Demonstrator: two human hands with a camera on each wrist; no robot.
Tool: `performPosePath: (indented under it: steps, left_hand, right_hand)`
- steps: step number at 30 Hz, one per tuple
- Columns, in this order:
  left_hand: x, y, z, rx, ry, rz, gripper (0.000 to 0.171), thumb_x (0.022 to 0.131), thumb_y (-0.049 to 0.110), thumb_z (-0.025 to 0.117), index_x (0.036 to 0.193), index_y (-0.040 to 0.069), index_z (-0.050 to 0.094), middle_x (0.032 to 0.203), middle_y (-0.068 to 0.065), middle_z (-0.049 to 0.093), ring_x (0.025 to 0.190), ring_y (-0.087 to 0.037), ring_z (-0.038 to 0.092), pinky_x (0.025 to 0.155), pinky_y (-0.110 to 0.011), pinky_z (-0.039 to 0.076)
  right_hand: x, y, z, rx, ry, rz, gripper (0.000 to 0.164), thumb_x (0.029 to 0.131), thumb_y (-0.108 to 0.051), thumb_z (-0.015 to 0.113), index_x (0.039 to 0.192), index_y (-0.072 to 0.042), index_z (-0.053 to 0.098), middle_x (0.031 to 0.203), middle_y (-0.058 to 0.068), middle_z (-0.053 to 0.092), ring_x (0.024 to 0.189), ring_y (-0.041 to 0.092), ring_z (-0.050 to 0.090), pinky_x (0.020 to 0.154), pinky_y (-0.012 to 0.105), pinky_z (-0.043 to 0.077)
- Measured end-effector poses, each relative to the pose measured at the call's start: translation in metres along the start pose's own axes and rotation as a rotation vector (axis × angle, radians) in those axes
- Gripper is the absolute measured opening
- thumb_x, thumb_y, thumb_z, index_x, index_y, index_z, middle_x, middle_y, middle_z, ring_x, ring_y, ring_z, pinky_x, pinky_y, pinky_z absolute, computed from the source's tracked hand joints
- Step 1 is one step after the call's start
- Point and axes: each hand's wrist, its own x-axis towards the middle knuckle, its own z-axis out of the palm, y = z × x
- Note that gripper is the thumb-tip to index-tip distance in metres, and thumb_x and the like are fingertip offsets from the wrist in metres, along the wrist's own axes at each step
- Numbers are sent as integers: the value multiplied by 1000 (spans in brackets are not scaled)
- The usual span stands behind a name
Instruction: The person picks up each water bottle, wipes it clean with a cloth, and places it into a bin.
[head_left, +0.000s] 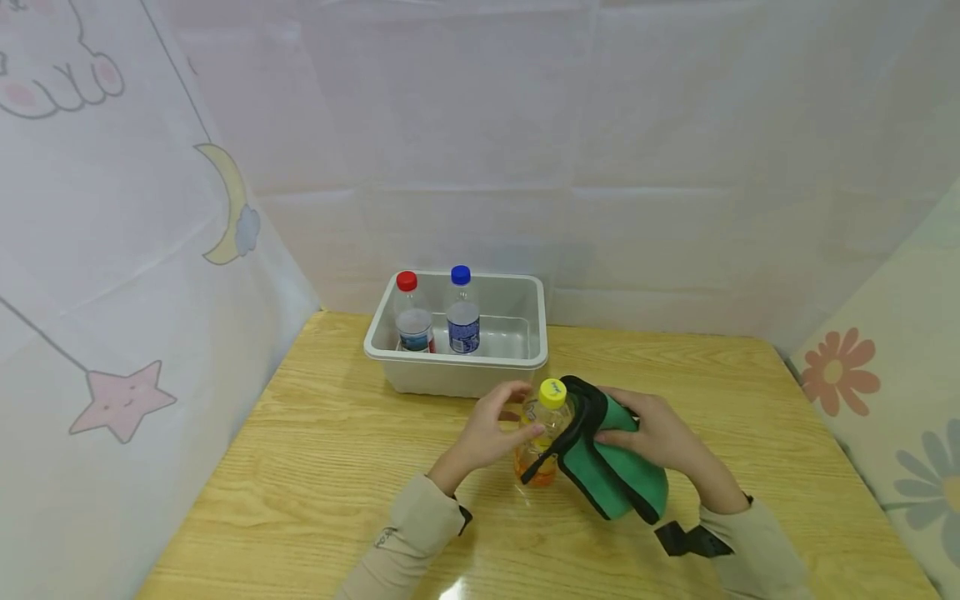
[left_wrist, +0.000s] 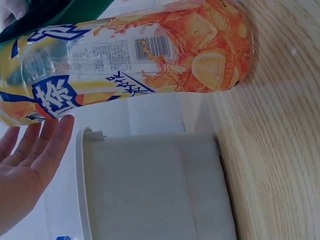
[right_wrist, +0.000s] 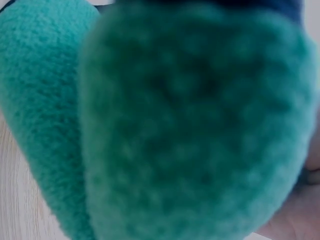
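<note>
An orange drink bottle (head_left: 545,425) with a yellow cap stands on the table, its printed label plain in the left wrist view. My left hand (head_left: 487,429) is at the bottle's left side with the fingers fairly straight. In the left wrist view its fingertips (left_wrist: 65,122) come up to the label's edge without wrapping it. My right hand (head_left: 656,429) grips a folded green cloth (head_left: 622,471) with black edging, thumb on the near side. The cloth lies against the bottle's right side and partly covers it. Close up, the fluffy cloth (right_wrist: 195,125) fills the right wrist view.
Behind the hands is a pale grey plastic bin (head_left: 450,379). Inside it stand a red-capped bottle (head_left: 414,321) and a blue-capped bottle (head_left: 462,317). The wooden table (head_left: 315,450) meets a white cloth backdrop (head_left: 480,150) at its far edge.
</note>
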Motion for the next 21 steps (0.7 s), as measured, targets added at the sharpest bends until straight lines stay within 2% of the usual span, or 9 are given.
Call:
performPosePath:
  steps: [2,6,14,21]
  left_hand:
    - [1,-7,1,-6,-3,5,48,82,10,68,124,0,47,119,-13,53,107,-26,51,82,-30,50]
    - [2,-8,0,-31,-13,31,49,83,11,68,124,-3,47,120,-13,53,106,-25,51,81,-24,50]
    - [3,-6,0,-39,-26,31,49,84,11,66,125,-5,47,120,-14,53,106,-26,51,81,-24,50]
    - [-1,22,-6,-60,-41,19,45,84,2,63,124,-9,45,119,-24,51,107,-36,50,83,-43,50]
  right_hand:
    - [1,-1,0,4,-9,2,50,77,-19,73,121,-3,56,109,10,63,87,16,59,69,28,49]
    - [4,1,3,4,-29,7,52,77,-21,73,123,-3,55,110,10,62,90,19,59,72,31,50]
    - [9,7,10,-10,-56,31,54,74,-19,76,121,-2,56,110,11,63,90,21,59,71,31,49]
    - [12,5,10,7,-81,53,53,73,-18,76,120,-1,57,109,13,63,88,22,59,70,31,48]
